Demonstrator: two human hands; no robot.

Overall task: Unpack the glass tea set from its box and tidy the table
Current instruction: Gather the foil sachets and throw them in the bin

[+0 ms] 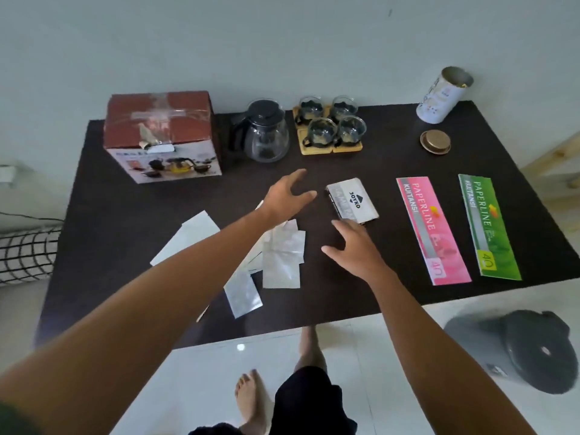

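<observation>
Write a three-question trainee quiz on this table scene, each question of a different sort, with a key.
1. True or false: the glass teapot stands between the tea set box and the four glass cups.
2. Which receipt book lies nearer the table's right edge? A. the pink receipt book B. the green receipt book
3. Fill in: the round lid lies beside the open ____.

Key:
1. True.
2. B.
3. Tin; the tin stands open at the back right. The left hand and right hand hold nothing.

Bare table [125, 215] left; teapot [266, 133] and 4 cups [331, 122] block rear.
</observation>
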